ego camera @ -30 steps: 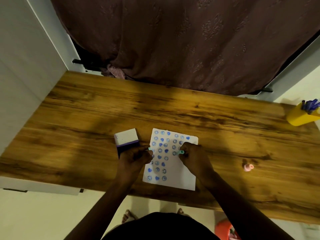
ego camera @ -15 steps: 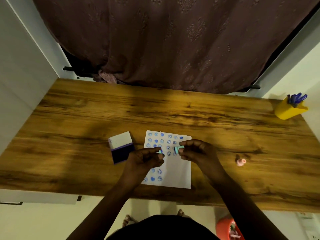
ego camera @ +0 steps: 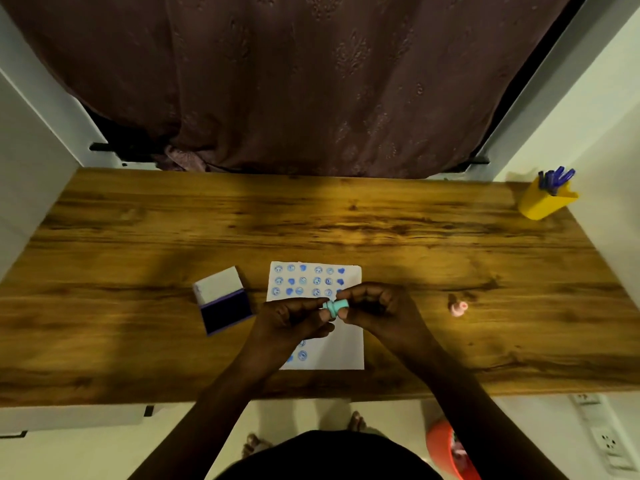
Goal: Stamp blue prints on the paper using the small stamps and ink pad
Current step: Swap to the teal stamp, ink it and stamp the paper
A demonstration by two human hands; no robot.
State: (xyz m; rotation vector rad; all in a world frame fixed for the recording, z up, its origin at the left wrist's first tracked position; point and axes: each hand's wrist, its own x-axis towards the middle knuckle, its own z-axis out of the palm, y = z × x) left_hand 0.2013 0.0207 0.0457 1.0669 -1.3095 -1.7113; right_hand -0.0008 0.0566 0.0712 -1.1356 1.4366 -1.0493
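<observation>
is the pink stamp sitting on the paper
No, the pink stamp stands on the bare wooden table, well to the right of the paper.

Dim, warm light brightens the middle of the wooden table (ego camera: 346,220), shadows darken its left end, and wide-angle distortion bends its edges.

Both forearms are bare from the bottom edge of the view up to the wrists, with no sleeves showing. The left hand (ego camera: 294,318) and right hand (ego camera: 379,308) wear no gloves, and no rings, watch or bands can be made out in the dim light. A dark, nearly black garment (ego camera: 329,457) covers the torso at the bottom centre. Below the desk edge, bare toes (ego camera: 254,443) show on the floor, with a strap possibly across them.
</observation>
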